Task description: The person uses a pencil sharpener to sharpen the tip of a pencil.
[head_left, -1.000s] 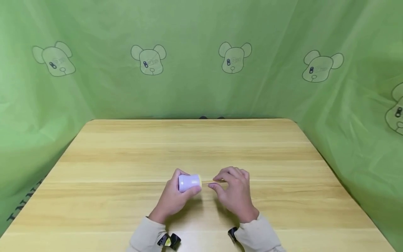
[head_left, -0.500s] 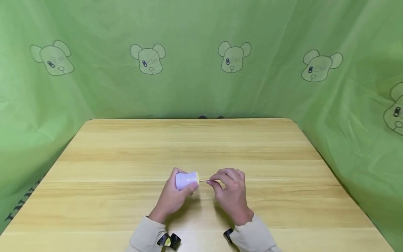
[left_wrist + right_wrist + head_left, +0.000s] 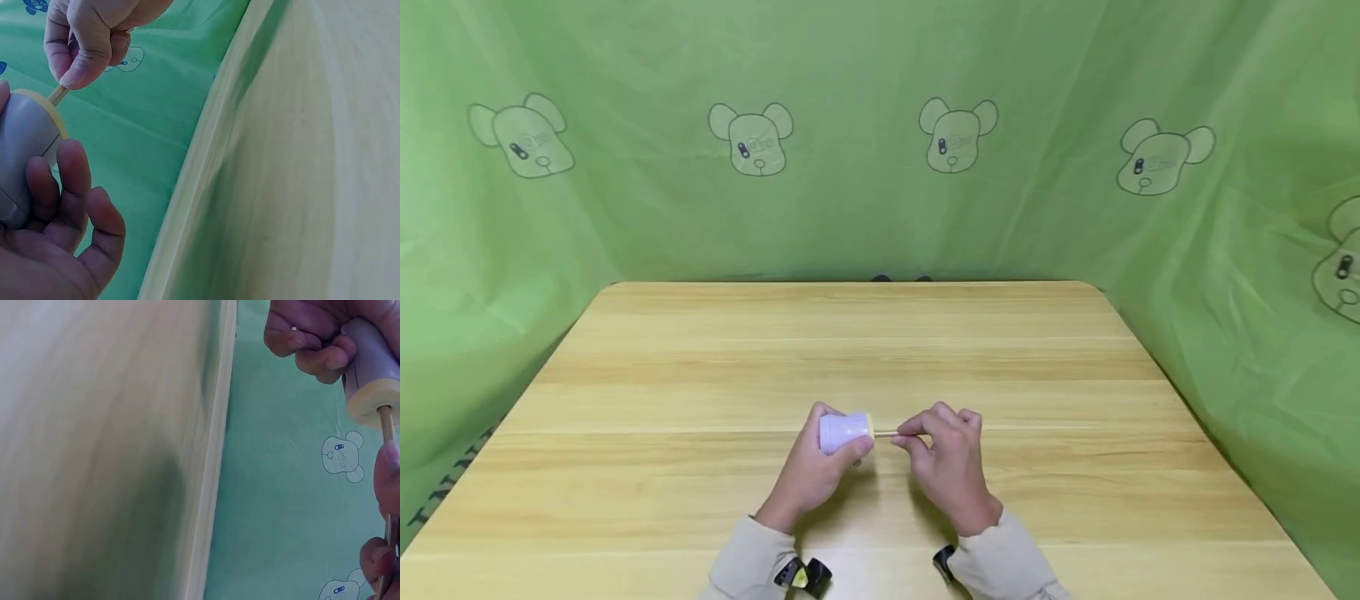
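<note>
In the head view, my left hand (image 3: 814, 467) grips a lavender pencil sharpener (image 3: 842, 431), which lies sideways in the air with its pale yellow end facing right. My right hand (image 3: 951, 467) pinches a thin wood-coloured pencil (image 3: 886, 433) between thumb and fingers. From the right wrist, the pencil (image 3: 387, 425) is seen entering a round hole in the sharpener's yellow end (image 3: 372, 400); its inner tip is hidden. The left wrist view shows the right fingertips (image 3: 75, 75) close to the sharpener (image 3: 28, 134), with a short length of pencil between them.
A light wood-grain table (image 3: 850, 350) lies beneath both hands. Green cloth (image 3: 865, 217) with bear-head drawings hangs behind and at the sides. Dark straps with small devices (image 3: 805, 575) sit at both sleeve cuffs.
Both hands have shifted slightly left with the sharpener and pencil. My right fingers have turned a little around the pencil, and less of it shows outside the sharpener.
</note>
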Motion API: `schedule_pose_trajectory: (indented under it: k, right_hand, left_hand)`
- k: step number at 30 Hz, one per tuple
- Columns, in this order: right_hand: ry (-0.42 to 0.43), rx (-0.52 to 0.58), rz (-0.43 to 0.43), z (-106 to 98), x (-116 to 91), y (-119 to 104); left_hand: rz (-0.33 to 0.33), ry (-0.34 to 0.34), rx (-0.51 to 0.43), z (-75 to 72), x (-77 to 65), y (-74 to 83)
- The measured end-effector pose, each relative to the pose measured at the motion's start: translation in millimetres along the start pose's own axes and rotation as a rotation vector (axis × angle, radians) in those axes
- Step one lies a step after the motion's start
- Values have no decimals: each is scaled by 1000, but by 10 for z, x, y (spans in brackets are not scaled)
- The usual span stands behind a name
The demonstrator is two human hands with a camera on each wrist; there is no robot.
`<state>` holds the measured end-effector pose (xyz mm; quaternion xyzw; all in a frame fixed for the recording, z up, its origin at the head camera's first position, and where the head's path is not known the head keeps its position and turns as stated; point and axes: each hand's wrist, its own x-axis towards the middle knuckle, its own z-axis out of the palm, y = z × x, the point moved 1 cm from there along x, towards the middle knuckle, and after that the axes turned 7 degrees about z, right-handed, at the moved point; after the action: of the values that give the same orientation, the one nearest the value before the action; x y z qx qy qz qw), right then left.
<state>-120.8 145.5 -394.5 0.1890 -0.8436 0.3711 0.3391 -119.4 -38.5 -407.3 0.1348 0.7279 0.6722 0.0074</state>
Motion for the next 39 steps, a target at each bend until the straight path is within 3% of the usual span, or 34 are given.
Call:
schedule_pose_trajectory:
  k: [5,10,18,26,39]
  right_hand:
    - [-56,-56,19,-9,0,14]
    - [-85,-144,-20,-20,-12,17]
    - [-242,-116,65,-103,31,16]
    - [-142,-126,-32,-79,24,79]
    - [-95,-79,20,-44,26,96]
  left_hand:
    - [-9,-13,38,-17,-7,-9]
    - [-6,-14,70,-52,-5,4]
    - [19,-66,74,-26,-3,20]
    - [42,-29,78,-10,-5,-17]
    - [42,-36,118,-17,0,8]
